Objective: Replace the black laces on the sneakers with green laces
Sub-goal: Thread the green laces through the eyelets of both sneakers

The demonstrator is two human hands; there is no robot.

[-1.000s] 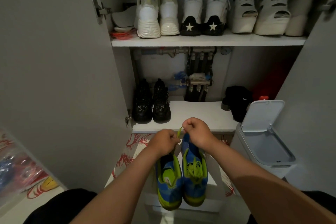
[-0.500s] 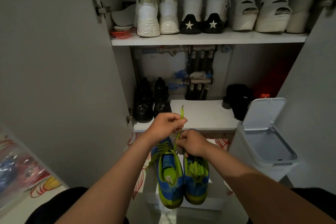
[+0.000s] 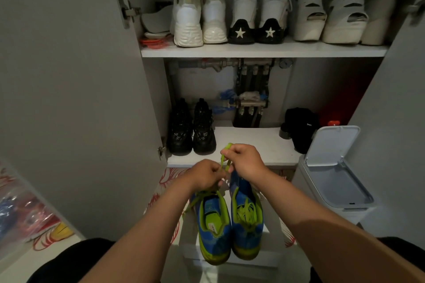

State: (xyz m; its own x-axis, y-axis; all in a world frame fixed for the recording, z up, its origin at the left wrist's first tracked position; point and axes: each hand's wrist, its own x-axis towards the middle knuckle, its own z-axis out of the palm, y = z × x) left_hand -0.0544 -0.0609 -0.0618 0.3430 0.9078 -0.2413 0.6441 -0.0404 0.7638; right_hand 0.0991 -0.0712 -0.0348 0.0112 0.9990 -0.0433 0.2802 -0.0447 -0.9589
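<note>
Sneakers (image 3: 213,234) hang below both hands in front of the cabinet (image 3: 154,99), laced in green laces (image 3: 222,161); no black ones show. Left grip (image 3: 205,176) and right grip (image 3: 247,163) each pinch lace ends. Likely the final tying; next calls for pulling the ends evenly apart

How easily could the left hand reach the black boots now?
Probably yes: the way to the black boots looks open, but the left hand pinches a green lace and must let go first.
</note>
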